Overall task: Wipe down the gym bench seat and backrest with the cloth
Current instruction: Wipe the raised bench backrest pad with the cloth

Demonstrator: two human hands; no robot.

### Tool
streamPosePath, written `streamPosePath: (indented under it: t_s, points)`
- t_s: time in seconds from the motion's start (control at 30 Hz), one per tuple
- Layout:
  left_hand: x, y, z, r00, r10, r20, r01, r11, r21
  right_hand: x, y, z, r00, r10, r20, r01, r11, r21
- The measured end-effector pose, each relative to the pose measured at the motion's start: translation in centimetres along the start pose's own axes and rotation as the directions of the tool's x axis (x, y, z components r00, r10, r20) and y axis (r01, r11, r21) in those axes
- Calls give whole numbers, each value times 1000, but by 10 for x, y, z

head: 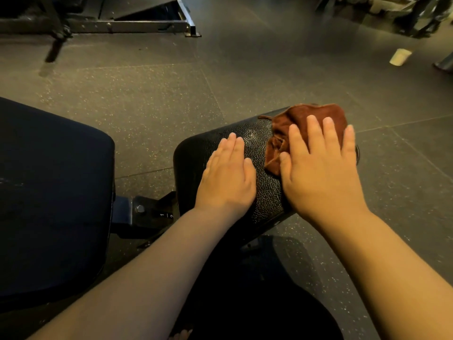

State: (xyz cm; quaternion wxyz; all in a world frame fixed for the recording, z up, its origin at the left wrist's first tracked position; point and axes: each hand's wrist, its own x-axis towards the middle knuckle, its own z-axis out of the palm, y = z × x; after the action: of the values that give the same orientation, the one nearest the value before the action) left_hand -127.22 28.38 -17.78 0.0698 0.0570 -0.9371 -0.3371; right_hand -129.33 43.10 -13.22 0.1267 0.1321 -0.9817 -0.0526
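A small black bench seat (196,153) with cracked vinyl lies in the middle of the view. On its far right end sits a crumpled brown cloth (294,116). My right hand (321,168) presses flat on the cloth with straight, spread fingers. My left hand (228,177) rests flat on the bare seat just left of the cloth, not touching it. The larger dark blue backrest pad (54,192) fills the left side, joined to the seat by a metal bracket (144,212).
Dark speckled rubber floor (159,101) surrounds the bench. A metal machine frame (137,25) stands at the top left. A white cup (400,57) lies on the floor at the upper right, near more equipment legs.
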Motion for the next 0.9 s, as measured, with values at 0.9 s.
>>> streamPosePath:
  t_s: [0.9]
  points:
    - [-36,-27,17,958,253,-137,-256,967,-8,9,4,-2,996,-87,22,88,996,-14]
